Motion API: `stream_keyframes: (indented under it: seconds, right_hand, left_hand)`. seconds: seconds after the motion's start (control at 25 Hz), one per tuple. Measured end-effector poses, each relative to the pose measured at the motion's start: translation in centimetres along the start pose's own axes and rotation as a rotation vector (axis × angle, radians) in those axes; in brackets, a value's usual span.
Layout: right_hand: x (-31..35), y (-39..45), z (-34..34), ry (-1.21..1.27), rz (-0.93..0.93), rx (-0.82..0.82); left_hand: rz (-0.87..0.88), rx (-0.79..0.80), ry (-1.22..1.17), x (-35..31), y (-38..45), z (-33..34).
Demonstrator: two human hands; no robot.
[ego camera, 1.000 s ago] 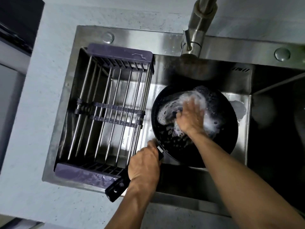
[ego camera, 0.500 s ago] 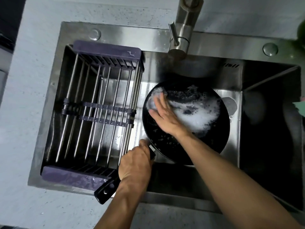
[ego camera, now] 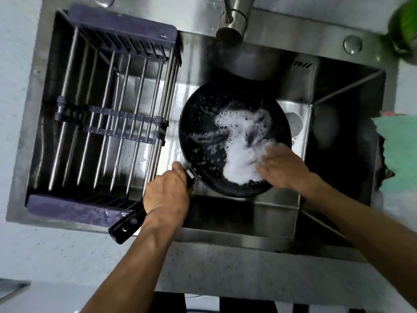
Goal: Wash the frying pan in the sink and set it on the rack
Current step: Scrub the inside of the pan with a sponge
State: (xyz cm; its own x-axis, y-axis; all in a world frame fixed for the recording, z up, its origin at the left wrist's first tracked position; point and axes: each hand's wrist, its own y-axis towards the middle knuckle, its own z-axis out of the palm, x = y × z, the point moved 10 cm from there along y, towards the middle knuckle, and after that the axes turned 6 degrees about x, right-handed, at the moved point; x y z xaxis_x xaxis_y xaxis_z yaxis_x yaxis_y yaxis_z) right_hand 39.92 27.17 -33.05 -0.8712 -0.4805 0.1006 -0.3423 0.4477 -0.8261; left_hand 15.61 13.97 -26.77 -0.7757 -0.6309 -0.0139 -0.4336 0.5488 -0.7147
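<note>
In the head view, a stainless steel sink [ego camera: 334,86] is seen set into a pale speckled stone counter [ego camera: 56,251]. Its walls are brushed metal, angular and dark with shadow on the side away from the rack. A steel faucet [ego camera: 234,21] is mounted on the sink's back ledge, with its round spout hanging over the basin. Across the far-left part of the sink a drying rack [ego camera: 108,118] is laid, made of parallel metal rods held between two purple plastic end bars and crossed by two purple straps at its middle. Beyond the sink's right edge a green cloth [ego camera: 397,154] is draped, and something green and blurred is glimpsed at the upper corner.

The frying pan [ego camera: 203,123] is held inside the sink, just beside the rack and below the faucet. It is round, black and shallow, and its inner face is flecked with bubbles and smeared with thick white foam [ego camera: 239,163] toward the near right side. Its black handle [ego camera: 126,224] is pointed toward the sink's front edge and reaches past the rack's near end bar.

The left hand [ego camera: 167,195] is clenched around the handle. The right hand [ego camera: 282,163] is laid in the pan at its near right rim, fingers blurred and spread in the foam; whether anything is held beneath them cannot be told.
</note>
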Motion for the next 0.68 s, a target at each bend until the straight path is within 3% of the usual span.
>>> stream_keyframes:
  seconds: [0.04, 0.16, 0.28, 0.36, 0.44, 0.48, 0.56, 0.6, 0.68]
  right_hand:
    - [0.2, -0.7, -0.3, 0.021, 0.008, -0.018]
    - [2.0, -2.2, 2.0, 0.09, -0.168, 0.155]
    - [2.6, -2.4, 1.6, -0.084, -0.172, 0.063]
    - [2.9, -2.1, 3.3, -0.031, -0.193, 0.18]
    - [3.1, -2.3, 2.7, -0.008, -0.144, 0.136]
    - [3.8, -2.3, 2.7, 0.02, -0.191, 0.13]
    - [6.3, -3.0, 3.4, 0.239, -0.366, 0.278]
    - [6.0, -2.9, 3.6, 0.271, -0.372, 0.314]
    - [4.3, -2.4, 3.4, 0.123, -0.248, 0.233]
  left_hand:
    - [-0.002, -0.001, -0.004, 0.0, 0.0, -0.2]
    - [0.017, -0.013, 0.02, -0.1, 0.2, -0.3]
    - [0.021, -0.026, 0.014, -0.1, 0.0, -0.3]
    - [-0.013, -0.023, 0.004, 0.2, 0.3, -0.2]
    - [-0.008, -0.017, 0.009, 0.2, 0.4, 0.0]
    - [0.005, -0.024, 0.029, 0.1, 0.2, 0.0]
    - [0.041, -0.018, 0.102, -0.3, -0.1, -0.3]
    - [0.068, -0.018, 0.129, -0.7, -0.1, -0.4]
    - [0.096, -0.012, 0.142, -1.0, -0.5, -0.4]
